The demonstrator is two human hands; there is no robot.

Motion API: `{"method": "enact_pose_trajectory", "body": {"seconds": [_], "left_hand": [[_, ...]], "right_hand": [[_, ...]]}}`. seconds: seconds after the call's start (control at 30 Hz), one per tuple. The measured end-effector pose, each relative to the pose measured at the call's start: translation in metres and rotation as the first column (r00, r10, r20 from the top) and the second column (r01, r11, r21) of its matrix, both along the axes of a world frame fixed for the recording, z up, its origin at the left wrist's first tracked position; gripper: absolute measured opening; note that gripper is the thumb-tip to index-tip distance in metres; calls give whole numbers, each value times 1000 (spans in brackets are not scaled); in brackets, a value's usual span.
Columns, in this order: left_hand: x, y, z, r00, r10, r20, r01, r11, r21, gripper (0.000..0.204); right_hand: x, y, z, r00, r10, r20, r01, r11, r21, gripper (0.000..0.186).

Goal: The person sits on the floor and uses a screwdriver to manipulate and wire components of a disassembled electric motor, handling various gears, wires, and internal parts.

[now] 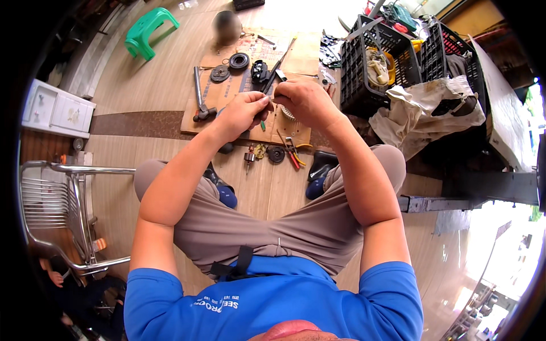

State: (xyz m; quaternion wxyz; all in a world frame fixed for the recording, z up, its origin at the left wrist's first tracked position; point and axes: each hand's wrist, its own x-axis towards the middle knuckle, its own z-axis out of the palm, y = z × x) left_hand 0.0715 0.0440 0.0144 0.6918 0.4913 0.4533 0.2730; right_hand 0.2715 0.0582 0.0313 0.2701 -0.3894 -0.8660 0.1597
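Note:
My left hand (243,115) and my right hand (307,102) meet over a flattened cardboard sheet (192,120). Both have their fingertips pinched together; whatever lies between them is too small to make out. To the left of my left hand lies a hammer (198,91). Beyond the hands are a black ring-shaped part (239,61), a round grey disc (220,73) and a black machine housing (260,71). Nearer to me, on the floor, sit a motor armature (249,157), a round black part (276,154) and red-handled pliers (294,159). A white ribbed part is half hidden under my right hand.
Black plastic crates (355,74) full of tools stand at the right, with a stained cloth (424,113) draped in front. A green stool (149,31) stands far left, a metal chair (74,170) at the left. A person's hand (56,278) shows at lower left.

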Motion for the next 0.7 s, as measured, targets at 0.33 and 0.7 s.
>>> {"method": "enact_pose_trajectory", "body": {"seconds": [0.33, 0.7], "left_hand": [[12, -6, -4, 944, 133, -301, 23, 887, 462, 21], [7, 8, -11, 857, 479, 192, -507, 849, 148, 18]], "right_hand": [[-1, 0, 1, 994, -62, 87, 62, 998, 0, 19], [-45, -29, -9, 899, -226, -376, 116, 949, -293, 13]]}}
